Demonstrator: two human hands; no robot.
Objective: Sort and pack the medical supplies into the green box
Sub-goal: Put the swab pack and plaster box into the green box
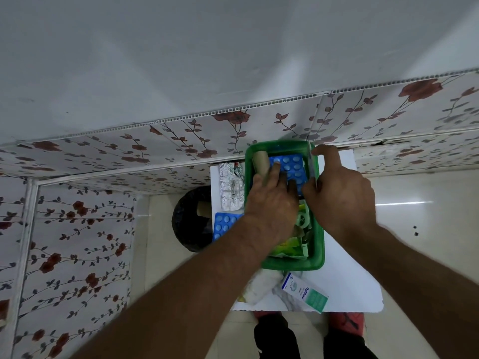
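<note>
The green box [320, 244] stands on a small white table [347, 278]. My left hand [272, 206] reaches into the box, its fingers on a blue blister pack [294, 164] and its thumb beside a beige roll [260, 161]. My right hand [342, 195] pinches a thin silver strip [312, 168], held edge-on along the box's right wall with the index finger stretched to the far corner. Green and yellow packets [290, 248] lie in the near half of the box. On the table outside it are a silver blister strip [230, 187], a second blue blister pack [223, 225], a white wrapped bandage [261, 283] and a white-and-green carton [307, 292].
A black bin [190, 218] stands on the floor left of the table. Flower-patterned wall panels [155, 146] run behind and to the left. My feet [344, 320] show below the table's near edge, on glossy tiles [414, 203].
</note>
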